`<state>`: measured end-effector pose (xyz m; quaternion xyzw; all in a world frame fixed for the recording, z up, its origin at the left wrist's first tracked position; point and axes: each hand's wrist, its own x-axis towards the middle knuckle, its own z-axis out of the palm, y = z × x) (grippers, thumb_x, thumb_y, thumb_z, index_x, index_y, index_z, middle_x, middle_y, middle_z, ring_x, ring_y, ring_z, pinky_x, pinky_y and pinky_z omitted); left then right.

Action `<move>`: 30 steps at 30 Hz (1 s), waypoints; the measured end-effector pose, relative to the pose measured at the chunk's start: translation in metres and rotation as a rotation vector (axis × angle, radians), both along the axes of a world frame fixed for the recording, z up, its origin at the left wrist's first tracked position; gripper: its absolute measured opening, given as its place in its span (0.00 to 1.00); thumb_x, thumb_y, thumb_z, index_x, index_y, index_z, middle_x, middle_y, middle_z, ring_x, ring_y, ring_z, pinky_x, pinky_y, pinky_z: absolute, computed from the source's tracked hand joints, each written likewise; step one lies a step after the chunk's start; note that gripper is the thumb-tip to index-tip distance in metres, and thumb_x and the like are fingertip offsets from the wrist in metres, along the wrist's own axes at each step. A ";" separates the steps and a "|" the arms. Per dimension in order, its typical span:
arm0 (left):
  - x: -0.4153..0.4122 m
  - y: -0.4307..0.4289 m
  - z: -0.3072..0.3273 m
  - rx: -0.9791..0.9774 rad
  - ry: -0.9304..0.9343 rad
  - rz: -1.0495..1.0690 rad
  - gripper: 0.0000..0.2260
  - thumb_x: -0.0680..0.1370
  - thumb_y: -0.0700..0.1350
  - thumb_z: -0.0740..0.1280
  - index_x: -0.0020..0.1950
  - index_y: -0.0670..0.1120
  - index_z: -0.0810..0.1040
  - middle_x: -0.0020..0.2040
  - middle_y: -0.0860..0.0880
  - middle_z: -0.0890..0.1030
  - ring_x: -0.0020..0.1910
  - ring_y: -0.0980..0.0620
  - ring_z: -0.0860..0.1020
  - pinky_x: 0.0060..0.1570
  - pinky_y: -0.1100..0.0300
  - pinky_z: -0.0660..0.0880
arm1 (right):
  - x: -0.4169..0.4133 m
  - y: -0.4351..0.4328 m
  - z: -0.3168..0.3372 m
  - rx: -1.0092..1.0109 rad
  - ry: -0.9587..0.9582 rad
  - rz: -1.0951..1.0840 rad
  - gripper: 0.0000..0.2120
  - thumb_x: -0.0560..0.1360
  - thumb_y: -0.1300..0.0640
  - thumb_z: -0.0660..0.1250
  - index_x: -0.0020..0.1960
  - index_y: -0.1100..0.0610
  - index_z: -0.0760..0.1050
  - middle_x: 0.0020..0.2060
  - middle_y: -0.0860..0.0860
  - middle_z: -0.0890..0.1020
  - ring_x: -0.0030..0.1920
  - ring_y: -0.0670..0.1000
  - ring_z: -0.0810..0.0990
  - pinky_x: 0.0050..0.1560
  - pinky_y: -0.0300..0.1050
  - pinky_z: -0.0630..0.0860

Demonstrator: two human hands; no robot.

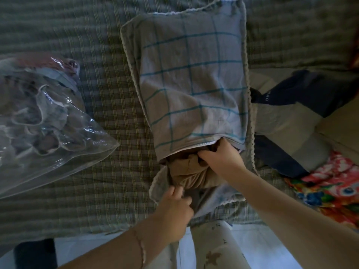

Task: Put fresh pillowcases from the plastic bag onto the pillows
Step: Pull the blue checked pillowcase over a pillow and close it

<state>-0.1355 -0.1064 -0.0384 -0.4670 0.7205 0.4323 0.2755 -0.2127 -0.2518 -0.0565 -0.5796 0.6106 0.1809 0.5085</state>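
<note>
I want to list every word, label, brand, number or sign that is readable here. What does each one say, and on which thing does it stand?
"AO" (uncertain): small pale letters, turned sideways, on the navy and grey garment; too small to read with confidence.
Small bluish print on the clear plastic bag: too blurred to read.
No other text shows; the checked pillowcase bears none.
</note>
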 end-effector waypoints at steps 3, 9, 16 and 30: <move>-0.002 0.011 0.009 -0.161 0.236 -0.047 0.06 0.67 0.52 0.69 0.35 0.52 0.81 0.31 0.55 0.76 0.42 0.51 0.72 0.46 0.61 0.71 | 0.001 0.006 -0.003 0.038 -0.017 -0.017 0.26 0.69 0.46 0.68 0.63 0.54 0.69 0.47 0.48 0.75 0.50 0.53 0.75 0.46 0.43 0.68; 0.004 -0.021 0.009 0.179 0.455 0.244 0.09 0.81 0.48 0.54 0.55 0.46 0.71 0.44 0.45 0.75 0.43 0.47 0.72 0.44 0.57 0.67 | -0.008 0.022 -0.006 0.084 0.005 0.012 0.29 0.70 0.51 0.69 0.68 0.55 0.63 0.57 0.54 0.77 0.57 0.57 0.76 0.50 0.45 0.72; 0.086 -0.002 -0.003 -0.063 -0.065 0.065 0.15 0.76 0.54 0.59 0.54 0.47 0.77 0.52 0.47 0.80 0.52 0.48 0.77 0.53 0.59 0.71 | -0.042 -0.008 0.006 -0.052 0.454 0.720 0.25 0.77 0.47 0.60 0.70 0.54 0.59 0.53 0.53 0.79 0.53 0.54 0.77 0.47 0.45 0.70; 0.083 0.028 -0.013 -0.444 0.202 0.205 0.11 0.71 0.51 0.57 0.34 0.52 0.76 0.32 0.56 0.75 0.34 0.54 0.75 0.46 0.62 0.62 | -0.010 0.058 -0.018 -0.026 0.191 0.420 0.16 0.74 0.50 0.66 0.60 0.55 0.72 0.59 0.54 0.74 0.58 0.55 0.74 0.56 0.47 0.72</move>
